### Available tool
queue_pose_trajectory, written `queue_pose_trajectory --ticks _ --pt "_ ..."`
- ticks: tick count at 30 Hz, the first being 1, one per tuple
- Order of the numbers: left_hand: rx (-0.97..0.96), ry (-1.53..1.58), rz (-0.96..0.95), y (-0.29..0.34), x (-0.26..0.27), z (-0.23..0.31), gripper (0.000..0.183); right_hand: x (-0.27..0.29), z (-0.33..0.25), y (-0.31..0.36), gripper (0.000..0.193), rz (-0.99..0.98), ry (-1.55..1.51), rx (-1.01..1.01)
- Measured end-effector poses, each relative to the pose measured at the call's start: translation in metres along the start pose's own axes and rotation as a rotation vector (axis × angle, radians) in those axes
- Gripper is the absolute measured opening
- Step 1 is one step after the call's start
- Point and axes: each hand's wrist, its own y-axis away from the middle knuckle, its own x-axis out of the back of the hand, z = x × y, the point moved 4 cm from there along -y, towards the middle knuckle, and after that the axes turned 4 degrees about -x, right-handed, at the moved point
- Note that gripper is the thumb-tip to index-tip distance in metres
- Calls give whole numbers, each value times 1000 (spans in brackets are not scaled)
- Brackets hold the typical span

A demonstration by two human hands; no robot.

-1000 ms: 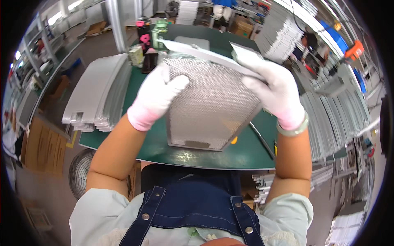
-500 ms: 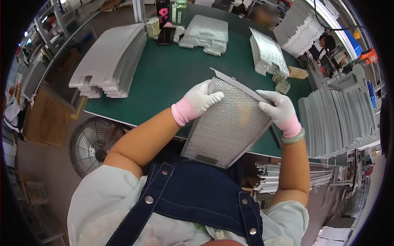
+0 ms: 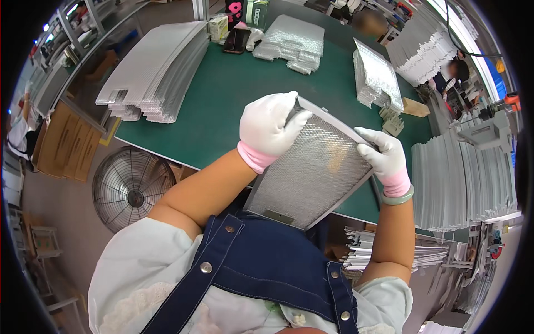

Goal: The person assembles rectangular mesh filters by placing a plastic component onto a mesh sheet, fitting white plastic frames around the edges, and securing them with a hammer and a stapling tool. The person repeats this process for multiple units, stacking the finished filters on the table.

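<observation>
A silvery metal mesh filter panel (image 3: 311,172) with a thin metal frame is tilted between my hands, its lower edge against my apron. Gloved in white with a pink cuff, my left hand (image 3: 270,127) is closed at the panel's upper left corner, thumb and fingers pinching the end of the top frame strip (image 3: 340,121). My right hand (image 3: 384,155), gloved alike, grips the upper right corner with the thumb on the front. The fingers behind the panel are hidden. Near the lower edge, the mesh carries a small dark rectangular plate (image 3: 278,216).
On the green table (image 3: 222,106) lie a tall stack of mesh sheets (image 3: 150,67) at left, a smaller stack (image 3: 292,42) behind, and another (image 3: 378,75) at right. Many frame strips (image 3: 464,183) stand at far right. A floor fan (image 3: 133,189) stands at lower left.
My left hand has moved up to the panel's upper left corner and now covers the strip end that stuck out there. My right hand keeps its grip; the view has shifted slightly.
</observation>
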Motion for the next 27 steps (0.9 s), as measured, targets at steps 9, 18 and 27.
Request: queue_pose_trajectory --ticks 9,18,27 --pt "400 739 -142 16 -19 -15 54 4 -6 1 36 1 47 24" --pt "655 1029 -208 16 -10 -10 41 6 1 1 36 -22 67 126" --pt "393 454 -151 19 -4 -4 44 -15 -44 3 39 95 525 415"
